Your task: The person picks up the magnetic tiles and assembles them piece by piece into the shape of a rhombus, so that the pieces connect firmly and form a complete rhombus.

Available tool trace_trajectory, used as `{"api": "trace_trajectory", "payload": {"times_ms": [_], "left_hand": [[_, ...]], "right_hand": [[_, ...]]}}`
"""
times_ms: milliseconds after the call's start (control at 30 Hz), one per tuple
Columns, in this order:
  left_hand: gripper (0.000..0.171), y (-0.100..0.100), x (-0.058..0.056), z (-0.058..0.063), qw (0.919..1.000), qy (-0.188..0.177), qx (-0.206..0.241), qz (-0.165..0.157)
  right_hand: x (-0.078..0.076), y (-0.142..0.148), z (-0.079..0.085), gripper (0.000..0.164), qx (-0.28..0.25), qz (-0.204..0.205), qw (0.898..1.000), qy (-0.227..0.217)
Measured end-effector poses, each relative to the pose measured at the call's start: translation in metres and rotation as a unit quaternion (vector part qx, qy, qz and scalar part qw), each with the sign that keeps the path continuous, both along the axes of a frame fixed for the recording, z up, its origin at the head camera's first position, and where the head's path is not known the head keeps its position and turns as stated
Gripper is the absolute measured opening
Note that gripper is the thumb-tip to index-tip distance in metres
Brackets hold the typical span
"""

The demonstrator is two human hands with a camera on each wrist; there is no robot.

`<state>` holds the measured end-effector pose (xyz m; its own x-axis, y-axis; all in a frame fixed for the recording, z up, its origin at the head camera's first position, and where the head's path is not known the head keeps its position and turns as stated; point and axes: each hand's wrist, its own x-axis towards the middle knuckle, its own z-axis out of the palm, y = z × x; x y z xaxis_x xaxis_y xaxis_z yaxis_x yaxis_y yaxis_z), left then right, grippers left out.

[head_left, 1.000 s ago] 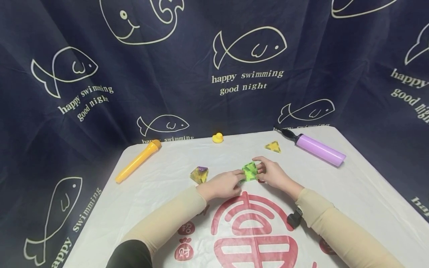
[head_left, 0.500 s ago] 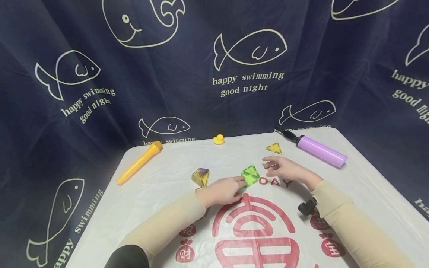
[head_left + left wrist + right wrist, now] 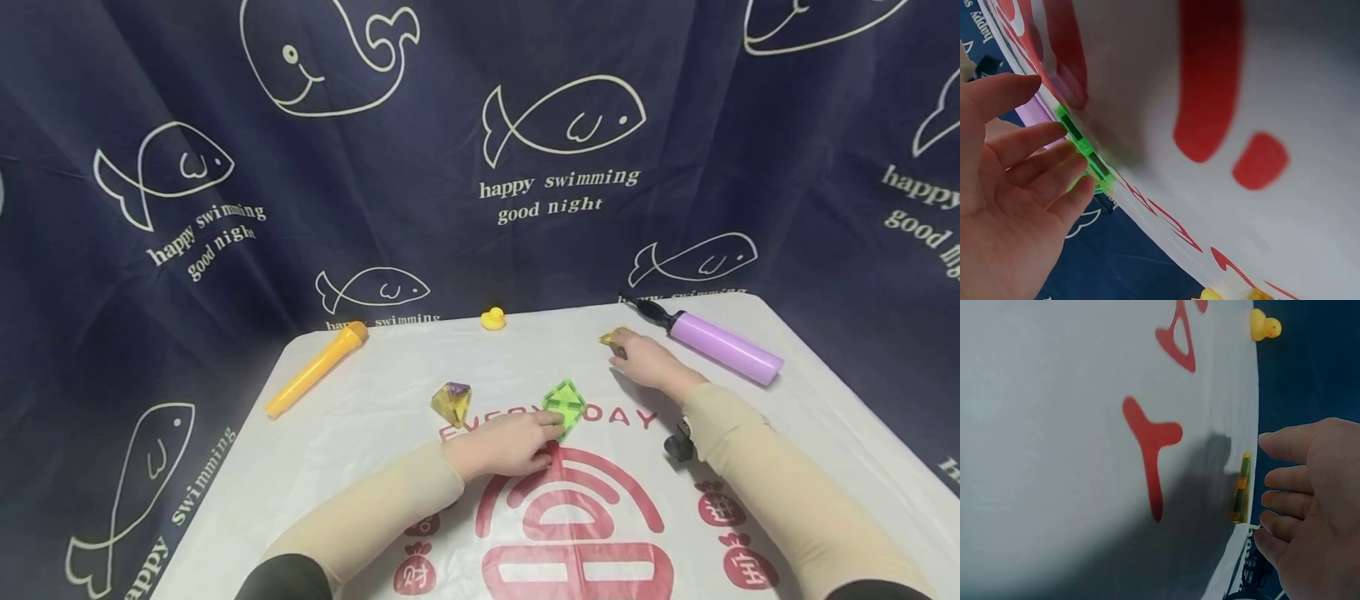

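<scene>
Green translucent magnetic tiles point(image 3: 565, 395) lie together in a kite shape on the white tabletop. My left hand point(image 3: 510, 443) rests its fingertips on their near left side; in the left wrist view its fingers point(image 3: 1029, 145) are extended, with the green tile edge point(image 3: 1088, 153) just past the tips. Farther back on the right, my right hand point(image 3: 651, 360) reaches over a yellow triangular magnetic tile point(image 3: 607, 338), partly hiding it. From the right wrist, the fingers point(image 3: 1288, 501) look loosely extended beside the yellow tile's edge point(image 3: 1242, 487), with a gap between.
A yellow and purple tile piece point(image 3: 452, 403) sits left of the green tiles. At the back are an orange toy microphone point(image 3: 318, 368), a yellow rubber duck point(image 3: 493, 318) and a purple hand pump point(image 3: 726, 347). A dark blue curtain point(image 3: 420, 200) hangs behind the table.
My right hand has left the green tiles and moved right and away to the yellow triangle. My left hand stays at the green tiles, which sit slightly nearer in view.
</scene>
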<state>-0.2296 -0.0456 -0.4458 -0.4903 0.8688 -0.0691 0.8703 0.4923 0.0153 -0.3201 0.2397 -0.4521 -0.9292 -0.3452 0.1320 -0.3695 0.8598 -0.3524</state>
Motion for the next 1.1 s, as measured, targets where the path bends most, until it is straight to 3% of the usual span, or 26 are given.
{"api": "trace_trajectory", "payload": {"times_ms": [267, 433, 633, 900, 1100], "left_hand": [[0.043, 0.008, 0.004, -0.005, 0.9990, 0.041, -0.018, 0.004], [0.053, 0.011, 0.003, -0.007, 0.9976, 0.059, -0.032, 0.015], [0.063, 0.019, -0.001, -0.008, 0.9968, 0.052, -0.042, 0.044], [0.067, 0.031, -0.008, -0.003, 0.9933, 0.041, -0.045, 0.098], [0.070, 0.036, -0.012, -0.003, 0.9900, 0.029, -0.057, 0.126]], "right_hand": [[0.001, 0.001, -0.009, 0.053, 0.048, -0.012, 0.998, -0.040], [0.006, 0.001, -0.008, 0.056, 0.039, -0.017, 0.998, -0.036], [0.014, 0.001, -0.008, 0.054, 0.027, -0.008, 1.000, -0.005], [0.027, 0.000, -0.007, 0.053, 0.029, -0.002, 1.000, -0.012], [0.047, -0.002, -0.009, 0.051, 0.020, 0.011, 1.000, -0.016]]}}
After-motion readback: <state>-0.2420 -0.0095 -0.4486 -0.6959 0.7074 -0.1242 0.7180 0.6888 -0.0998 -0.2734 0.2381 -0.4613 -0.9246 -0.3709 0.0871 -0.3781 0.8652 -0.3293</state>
